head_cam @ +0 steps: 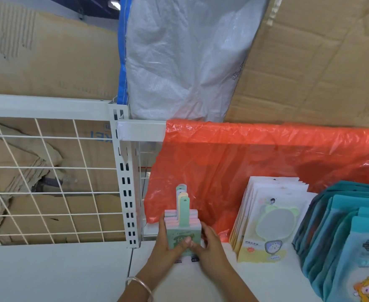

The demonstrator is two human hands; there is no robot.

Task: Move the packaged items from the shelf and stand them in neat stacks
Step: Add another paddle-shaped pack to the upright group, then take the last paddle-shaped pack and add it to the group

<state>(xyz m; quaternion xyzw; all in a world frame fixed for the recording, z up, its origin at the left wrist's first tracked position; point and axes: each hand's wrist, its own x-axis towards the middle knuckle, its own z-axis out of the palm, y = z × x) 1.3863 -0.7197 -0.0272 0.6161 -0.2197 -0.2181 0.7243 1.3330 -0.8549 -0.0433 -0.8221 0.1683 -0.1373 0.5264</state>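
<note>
Two hands hold a small stack of packs (pixel 182 225) that stands upright on the white shelf (pixel 59 273). The packs are flat and soft in colour: green, pink and blue. Each one has a long tab with a hole that sticks up at the top. The left hand (pixel 170 243) grips the left side of the stack, and its thumb lies across the green front pack. The right hand (pixel 209 249) grips the right side, with its fingers curled round the edge. The thumbs of both hands nearly meet on the front. A silver bangle (pixel 140 284) sits on the left wrist. The stack is close to the white shelf post (pixel 128 192) and just in front of an orange plastic bag (pixel 255 158). To the right, a row of white packs (pixel 270 216) with a mirror picture leans back. Further right is a row of teal packs (pixel 342 232). A wire grid (pixel 48 182) stands on the left. Above are a white sack (pixel 185 57) and brown cardboard (pixel 320 51).
</note>
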